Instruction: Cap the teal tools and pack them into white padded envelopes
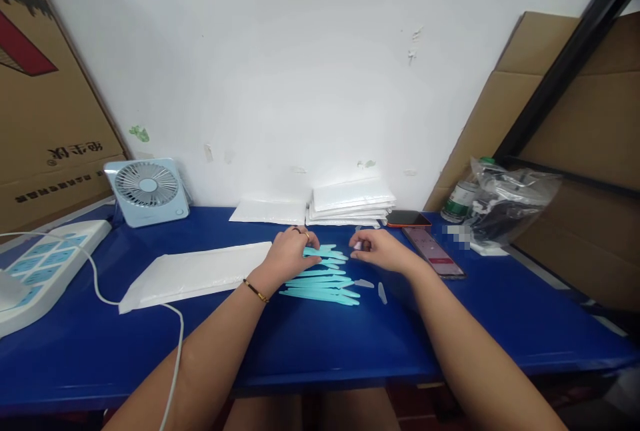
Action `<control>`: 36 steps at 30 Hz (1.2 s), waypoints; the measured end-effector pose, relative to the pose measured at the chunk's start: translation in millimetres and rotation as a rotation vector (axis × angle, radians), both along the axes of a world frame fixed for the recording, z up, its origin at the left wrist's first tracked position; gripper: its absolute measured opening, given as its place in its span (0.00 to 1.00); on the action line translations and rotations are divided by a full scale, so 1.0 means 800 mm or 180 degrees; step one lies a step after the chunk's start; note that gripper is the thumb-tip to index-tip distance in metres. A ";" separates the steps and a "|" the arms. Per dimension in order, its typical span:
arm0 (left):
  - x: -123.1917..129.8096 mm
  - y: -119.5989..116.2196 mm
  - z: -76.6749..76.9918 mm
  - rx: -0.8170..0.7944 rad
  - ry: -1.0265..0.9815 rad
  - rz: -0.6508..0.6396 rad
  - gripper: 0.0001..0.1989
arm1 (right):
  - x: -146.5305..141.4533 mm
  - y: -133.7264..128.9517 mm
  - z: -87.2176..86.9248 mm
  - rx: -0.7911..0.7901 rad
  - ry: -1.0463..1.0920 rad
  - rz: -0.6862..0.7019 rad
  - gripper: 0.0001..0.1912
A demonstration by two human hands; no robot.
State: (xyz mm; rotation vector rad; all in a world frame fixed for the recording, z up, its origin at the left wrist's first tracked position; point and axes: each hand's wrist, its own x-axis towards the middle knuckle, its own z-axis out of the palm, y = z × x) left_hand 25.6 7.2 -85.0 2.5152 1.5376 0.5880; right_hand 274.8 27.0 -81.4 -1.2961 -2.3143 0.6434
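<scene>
Slim turquoise eyebrow razors [320, 293] lie side by side in a loose row on the blue table. My left hand [293, 252] is over the row's far end, its thumb and index finger closed around the handle end of a razor. To the right, my right hand [377, 249] is just above the table with fingers curled in a pinch; a small pale bit shows at the fingertips, too small to make out. Nearer to me lie a clear blade cover [383, 293] and another clear cover [364, 283], both loose beside the razor tips.
A white padded mailer [195, 274] lies left of the razors; stacked mailers [350, 201] rest against the wall. A fan [147, 191], power strip [45, 271] and white cable [177, 344] are at left. Two phones [435, 254] [409, 219] and a bagged item [500, 211] are at right.
</scene>
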 end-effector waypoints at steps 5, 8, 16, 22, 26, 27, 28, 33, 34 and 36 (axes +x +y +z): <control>0.009 -0.011 -0.001 -0.0553 0.0381 -0.0588 0.09 | 0.009 -0.011 0.014 -0.0757 -0.0724 0.0652 0.14; 0.015 -0.015 -0.001 -0.0599 0.0467 -0.0424 0.07 | 0.001 -0.014 0.007 -0.0626 -0.0954 0.0638 0.08; 0.013 -0.012 -0.005 -0.0463 0.0364 -0.0291 0.07 | 0.008 -0.005 0.002 -0.0483 -0.0529 0.0396 0.07; 0.009 -0.008 0.000 -0.0254 0.0138 -0.0191 0.07 | 0.005 -0.008 0.007 -0.0880 0.0224 0.0577 0.08; 0.009 -0.010 0.002 -0.0264 0.0078 -0.0173 0.08 | 0.001 -0.008 0.004 -0.0842 0.0291 0.0616 0.08; 0.009 -0.010 0.002 -0.0248 0.0071 -0.0185 0.08 | 0.000 -0.008 0.002 -0.0834 0.0293 0.0620 0.08; 0.010 -0.009 0.001 -0.0221 0.0073 -0.0209 0.08 | -0.002 -0.008 0.001 -0.0828 0.0291 0.0634 0.08; 0.011 -0.005 -0.003 0.0030 0.0172 -0.0227 0.07 | -0.022 -0.011 -0.007 -0.0589 0.0313 0.0639 0.11; 0.011 -0.005 -0.003 0.0058 0.0185 -0.0189 0.07 | -0.027 -0.011 -0.009 -0.0526 0.0327 0.0609 0.11; 0.011 -0.004 -0.002 0.0091 0.0176 -0.0048 0.07 | -0.030 -0.010 -0.009 -0.0322 0.0343 0.0452 0.13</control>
